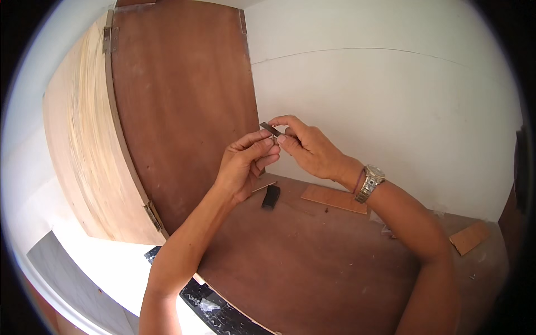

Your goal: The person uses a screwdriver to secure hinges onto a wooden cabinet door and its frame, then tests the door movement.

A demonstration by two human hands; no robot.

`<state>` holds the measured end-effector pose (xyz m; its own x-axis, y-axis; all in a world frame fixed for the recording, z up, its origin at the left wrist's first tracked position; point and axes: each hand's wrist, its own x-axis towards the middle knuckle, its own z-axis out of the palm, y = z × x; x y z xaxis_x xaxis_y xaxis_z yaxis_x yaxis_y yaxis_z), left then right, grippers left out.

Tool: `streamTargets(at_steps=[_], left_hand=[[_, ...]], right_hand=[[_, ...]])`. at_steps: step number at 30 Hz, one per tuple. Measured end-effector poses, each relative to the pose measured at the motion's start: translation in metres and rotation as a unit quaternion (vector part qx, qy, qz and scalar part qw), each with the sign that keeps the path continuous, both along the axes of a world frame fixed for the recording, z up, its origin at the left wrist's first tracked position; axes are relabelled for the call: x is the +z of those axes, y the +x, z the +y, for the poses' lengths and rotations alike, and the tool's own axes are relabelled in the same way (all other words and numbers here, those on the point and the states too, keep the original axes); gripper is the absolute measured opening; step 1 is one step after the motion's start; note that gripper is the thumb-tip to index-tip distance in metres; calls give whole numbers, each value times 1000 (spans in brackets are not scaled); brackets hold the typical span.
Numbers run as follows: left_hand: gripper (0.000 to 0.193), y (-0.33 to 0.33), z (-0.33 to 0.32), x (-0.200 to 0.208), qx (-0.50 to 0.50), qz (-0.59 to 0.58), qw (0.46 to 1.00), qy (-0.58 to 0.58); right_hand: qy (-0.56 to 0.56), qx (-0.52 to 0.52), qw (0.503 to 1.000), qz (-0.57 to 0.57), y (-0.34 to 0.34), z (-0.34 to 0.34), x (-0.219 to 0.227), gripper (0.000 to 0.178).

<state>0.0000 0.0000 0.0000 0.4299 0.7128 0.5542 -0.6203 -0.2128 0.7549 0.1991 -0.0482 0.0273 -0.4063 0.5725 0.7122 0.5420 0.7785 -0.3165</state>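
Both of my hands meet in front of the corner where a brown wood panel [184,106] borders the pale wall [379,106]. My right hand [315,153], with a metal-banded watch [371,183] at its wrist, pinches a small dark flat strip [271,129] between thumb and fingers. Just below and left of that strip, my left hand [240,164] is closed in a pinch, thumb against fingers. Its fingertips come right up to the strip; whatever small thing sits between them is too small to name.
A brown board [312,268] spreads beneath my arms. On it lie a black block [271,197], a thin stick [264,187], an orange-brown wood strip [335,199] and a shorter wood piece [469,238]. Metal hinges [152,216] join a pale wood door [89,134] to the left edge.
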Motion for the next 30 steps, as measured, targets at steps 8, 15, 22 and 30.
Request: streamTargets(at_steps=[8,15,22,30], left_hand=[[12,-4,-8,3,24,37,999,-4],[13,-5,-13,7,51,65,996,25],[13,-9,-6,4,22,35,999,13],[19,-5,-6,5,17,9,1000,5]], right_hand=[[30,11,997,-72,-2,-16,5,36],[131,-37,989,-57,-3,-3,-1,33],[53,-28,994,-92,-6,-22,8,30],[73,-59,993,-65,-3,-14,6,35]])
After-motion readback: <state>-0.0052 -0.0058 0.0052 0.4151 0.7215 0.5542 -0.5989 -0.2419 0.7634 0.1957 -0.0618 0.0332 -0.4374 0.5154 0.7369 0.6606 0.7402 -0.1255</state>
